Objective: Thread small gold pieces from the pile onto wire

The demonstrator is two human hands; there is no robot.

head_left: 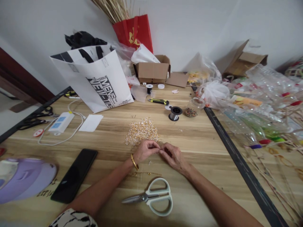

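Observation:
My left hand (146, 150) and my right hand (174, 157) meet over the wooden table, fingertips pinched together. What lies between them is too small to make out. Just beyond my left hand spreads a heap of small gold and clear beads (142, 130). Closer to me a thin gold chain (149, 173) is stretched out on the wood. Below the chain lie scissors (151, 197) with pale handles, their blades pointing left. A gold bracelet (134, 162) circles my left wrist.
A black phone (74, 175) and a lilac device (26, 176) lie left. Beyond the beads are a wire spool (175, 113), a jar of beads (191, 112) and a yellow cutter (159, 101). A white bag (94, 78) stands at back left; plastic bottles (267, 91) crowd the right.

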